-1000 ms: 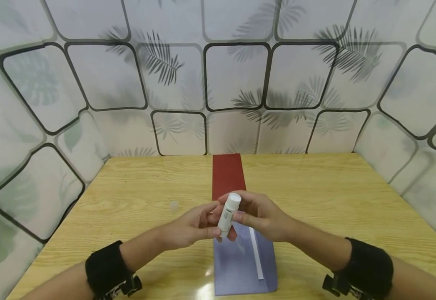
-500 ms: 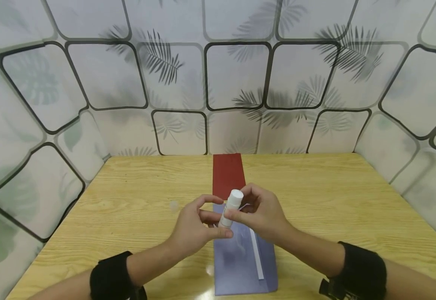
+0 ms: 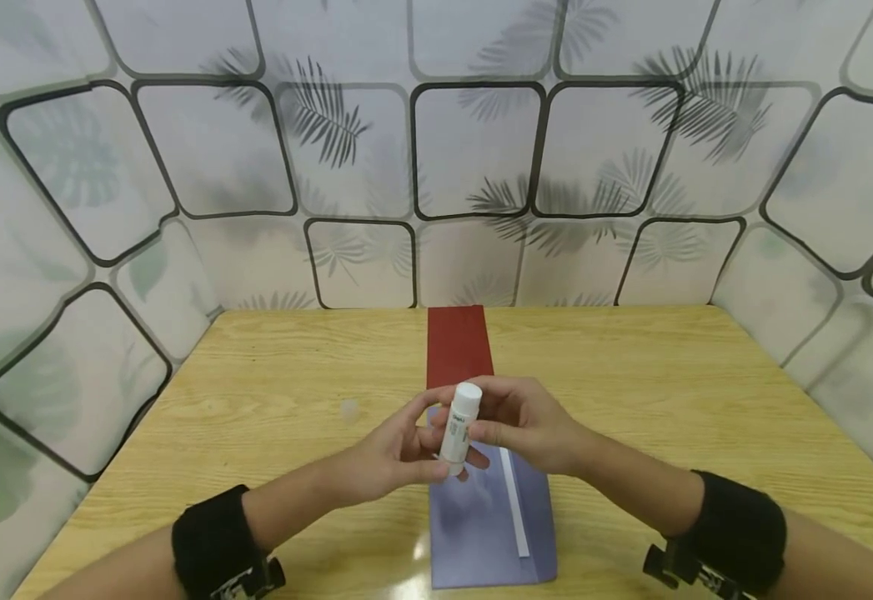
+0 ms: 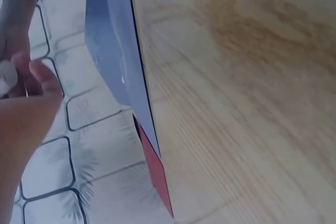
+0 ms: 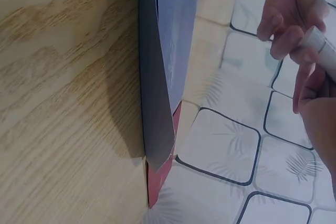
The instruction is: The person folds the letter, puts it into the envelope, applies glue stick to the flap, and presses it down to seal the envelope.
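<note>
A white glue stick (image 3: 460,429) with dark print on its side is held tilted in the air, cap end up, over a purple paper piece (image 3: 474,542). My left hand (image 3: 387,462) grips it near the bottom, thumb in front and fingers behind. Higher up, my right hand (image 3: 537,427) pinches it between thumb and fingers. The right wrist view shows the glue stick (image 5: 321,48) between both hands; only its round end appears at the edge of the left wrist view. Along the purple paper runs a narrow white strip (image 3: 514,512).
A red paper piece (image 3: 457,343) lies beyond the purple one, reaching the far table edge. A small translucent spot (image 3: 349,409) marks the wooden table (image 3: 293,367) at left. Patterned cloth walls (image 3: 474,158) enclose the back and sides.
Half a second ago the left fingers were spread wider and the hands were turned differently around the glue stick. Now its print faces the head camera again. The papers have stayed put.
</note>
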The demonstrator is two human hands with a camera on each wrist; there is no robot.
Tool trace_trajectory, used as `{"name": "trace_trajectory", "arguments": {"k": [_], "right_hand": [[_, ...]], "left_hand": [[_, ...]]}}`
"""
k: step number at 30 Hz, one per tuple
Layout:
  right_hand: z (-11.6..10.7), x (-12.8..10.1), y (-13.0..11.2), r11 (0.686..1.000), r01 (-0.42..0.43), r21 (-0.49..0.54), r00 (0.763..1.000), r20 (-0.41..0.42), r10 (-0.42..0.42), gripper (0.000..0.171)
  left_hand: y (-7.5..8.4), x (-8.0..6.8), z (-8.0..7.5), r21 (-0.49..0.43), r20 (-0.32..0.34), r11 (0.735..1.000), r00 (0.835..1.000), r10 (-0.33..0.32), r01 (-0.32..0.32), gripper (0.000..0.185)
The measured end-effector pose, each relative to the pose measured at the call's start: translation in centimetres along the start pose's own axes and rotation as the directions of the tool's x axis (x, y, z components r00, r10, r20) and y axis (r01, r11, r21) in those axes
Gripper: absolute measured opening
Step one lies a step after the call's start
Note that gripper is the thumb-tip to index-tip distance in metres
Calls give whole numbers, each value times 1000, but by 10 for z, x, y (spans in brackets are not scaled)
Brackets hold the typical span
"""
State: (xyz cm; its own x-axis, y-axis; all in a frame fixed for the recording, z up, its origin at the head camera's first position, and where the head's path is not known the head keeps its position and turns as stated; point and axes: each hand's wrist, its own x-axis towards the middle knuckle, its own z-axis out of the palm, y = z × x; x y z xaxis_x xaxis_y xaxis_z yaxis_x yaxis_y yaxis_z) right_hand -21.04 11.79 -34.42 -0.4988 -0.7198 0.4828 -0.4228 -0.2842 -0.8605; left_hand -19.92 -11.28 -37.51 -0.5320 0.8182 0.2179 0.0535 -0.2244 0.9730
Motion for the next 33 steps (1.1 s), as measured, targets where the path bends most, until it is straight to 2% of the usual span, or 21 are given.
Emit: {"name": "trace_trajectory", "arguments": {"k": [3,7,10,12,13,14,15,18,20,21,22,23,24,25,26,28,30,31,32,33], "right_hand": [[-1,1,0,999,-23,40,998,56,20,37],[0,0,-1,999,-37,21,997,63,36,35],[3,-2,-1,998,-48,-29,999,-4,48,32],[5,-3,-2,993,-76,-87,993,-94,67,30],[6,-3,-3,988,-96,-121,986,-147,78,30],[7,-3,-3,981,-119,-156,976,-198,87,29],[9,-3,-4,971,-145,-190,964,-248,96,28],[14,-2,-4,936,-224,-272,922,-370,112,26],[18,-2,-4,914,-259,-314,899,-423,110,27],[19,-2,-4,905,-272,-326,890,-442,108,27],[19,-2,-4,900,-280,-333,884,-456,106,28],[20,-2,-4,898,-279,-339,881,-462,100,28],[19,-2,-4,900,-274,-340,882,-461,94,28],[18,-3,-4,907,-257,-335,889,-451,86,28],[17,-3,-3,916,-233,-328,899,-431,75,26],[13,-4,-2,938,-158,-307,933,-359,39,24],[9,-4,-1,959,-75,-274,966,-259,2,23],[7,-4,-1,969,-45,-243,978,-206,-7,25],[6,-4,-1,978,-19,-209,988,-156,-14,27],[5,-4,-1,984,2,-178,994,-110,-22,30]], "left_hand": [[1,-1,-6,-40,83,999,996,-9,13,76],[2,0,-7,-41,77,999,997,-30,33,81],[2,1,-2,-24,7,999,999,-34,34,83],[3,2,2,29,-86,999,996,-30,33,84],[4,3,4,65,-149,997,988,-37,47,85],[4,3,7,104,-215,993,976,-37,61,84],[5,4,11,141,-287,986,957,-46,89,84],[7,7,22,215,-479,958,875,-64,188,83],[8,8,29,232,-562,945,825,-62,229,80],[8,8,33,243,-588,940,807,-52,238,79],[9,9,36,260,-603,935,797,-39,243,77],[9,9,38,287,-608,926,794,-20,243,75],[9,9,40,318,-604,917,797,2,239,74],[8,9,40,352,-590,908,807,26,228,73],[8,9,39,377,-564,903,824,46,207,72],[6,8,35,416,-484,899,871,90,138,71],[5,7,28,376,-366,926,924,113,36,69],[4,6,24,325,-294,945,948,122,-21,69],[3,6,21,258,-219,964,968,127,-68,68],[3,6,18,194,-147,976,980,131,-101,69]]}}
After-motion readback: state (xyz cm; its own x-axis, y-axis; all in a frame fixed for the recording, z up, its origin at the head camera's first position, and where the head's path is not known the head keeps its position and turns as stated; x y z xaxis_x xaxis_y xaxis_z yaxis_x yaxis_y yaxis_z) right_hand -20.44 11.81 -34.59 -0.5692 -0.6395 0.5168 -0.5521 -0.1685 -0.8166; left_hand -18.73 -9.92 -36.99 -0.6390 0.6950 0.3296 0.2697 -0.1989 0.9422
